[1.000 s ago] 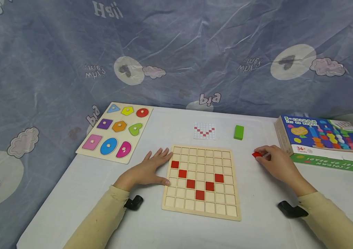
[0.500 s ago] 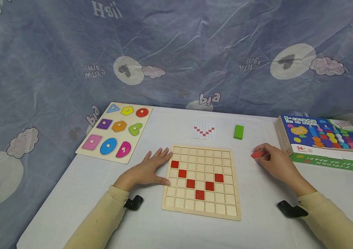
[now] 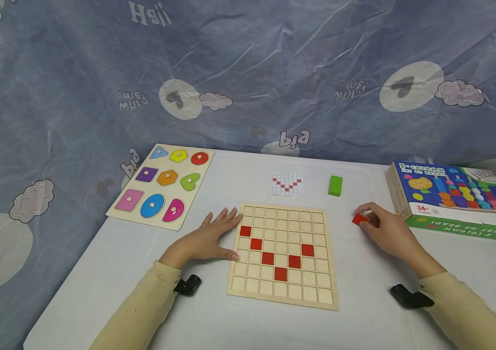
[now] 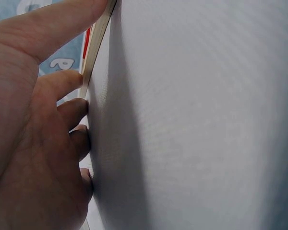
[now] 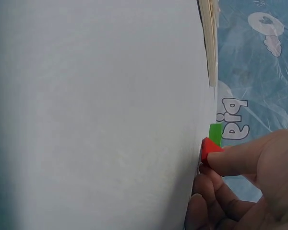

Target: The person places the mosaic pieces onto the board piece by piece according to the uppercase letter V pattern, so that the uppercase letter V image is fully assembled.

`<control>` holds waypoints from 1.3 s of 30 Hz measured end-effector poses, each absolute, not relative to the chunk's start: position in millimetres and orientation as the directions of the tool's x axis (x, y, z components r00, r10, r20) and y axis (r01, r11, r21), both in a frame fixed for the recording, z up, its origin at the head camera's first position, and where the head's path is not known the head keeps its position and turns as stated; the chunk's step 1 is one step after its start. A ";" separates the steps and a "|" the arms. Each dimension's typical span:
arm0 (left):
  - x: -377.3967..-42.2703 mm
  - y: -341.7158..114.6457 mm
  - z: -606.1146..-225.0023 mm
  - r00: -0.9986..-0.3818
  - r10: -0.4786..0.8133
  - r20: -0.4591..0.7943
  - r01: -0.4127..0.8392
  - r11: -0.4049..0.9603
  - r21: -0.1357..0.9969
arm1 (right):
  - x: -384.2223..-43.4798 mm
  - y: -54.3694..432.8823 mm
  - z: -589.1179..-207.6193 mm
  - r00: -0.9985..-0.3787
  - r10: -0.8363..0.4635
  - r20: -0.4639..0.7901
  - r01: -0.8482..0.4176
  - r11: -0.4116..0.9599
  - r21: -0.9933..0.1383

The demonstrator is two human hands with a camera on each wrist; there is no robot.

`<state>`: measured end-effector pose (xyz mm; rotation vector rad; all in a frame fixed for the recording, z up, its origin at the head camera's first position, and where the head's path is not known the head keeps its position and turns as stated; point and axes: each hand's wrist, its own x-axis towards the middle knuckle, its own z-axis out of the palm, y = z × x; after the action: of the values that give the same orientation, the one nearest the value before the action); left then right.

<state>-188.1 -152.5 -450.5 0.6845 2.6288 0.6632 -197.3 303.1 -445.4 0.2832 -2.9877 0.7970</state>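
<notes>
My left hand [image 3: 206,239] lies with spread fingers at the left edge of a wooden grid board [image 3: 281,222], thumb and forefinger touching its rim. Several red squares [image 3: 280,274] sit in the board's cells in a slanting V, longer on the left. My right hand [image 3: 389,231] pinches a small red block [image 3: 358,220] between thumb and fingers, close over the white table to the right of the board. In the right wrist view the red block [image 5: 209,151] shows a pointed top, and the fingertips behind it are partly hidden.
Behind the board lie a printed pattern card [image 3: 287,184] and a green block [image 3: 335,186]. A shape-knob puzzle [image 3: 145,189] is at the back left. A boxed bead set [image 3: 453,194] stands right of my right hand. A patterned cloth [image 3: 248,63] hangs behind the table.
The red block turns slightly in my right fingers, which shift a little. The left hand and the board stay where they were.
</notes>
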 end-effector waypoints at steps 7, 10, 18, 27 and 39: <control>-188.6 -152.5 -450.6 -0.824 0.529 -0.203 0.369 0.772 0.517 | -194.7 302.4 -445.8 -0.985 -0.146 0.089 -0.171 0.846 -0.505; -188.7 -152.4 -450.4 -0.824 0.529 -0.203 0.368 0.772 0.519 | -193.0 302.1 -445.4 -0.988 -0.129 0.079 -0.151 0.840 -0.520; -188.2 -152.3 -449.5 -0.822 0.530 -0.206 0.366 0.770 0.523 | -190.3 301.3 -446.1 -0.982 -0.152 0.110 -0.188 0.825 -0.534; -187.8 -152.0 -448.8 -0.822 0.530 -0.208 0.365 0.771 0.522 | -184.2 296.9 -444.4 -0.978 -0.166 0.127 -0.209 0.804 -0.557; -187.6 -151.7 -448.2 -0.822 0.529 -0.210 0.365 0.774 0.518 | -174.3 282.9 -436.3 -0.971 -0.202 0.125 -0.236 0.775 -0.586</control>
<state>-187.6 -151.7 -448.2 0.6845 2.6225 0.6641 -174.3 282.9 -436.3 0.3592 -2.9081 0.9714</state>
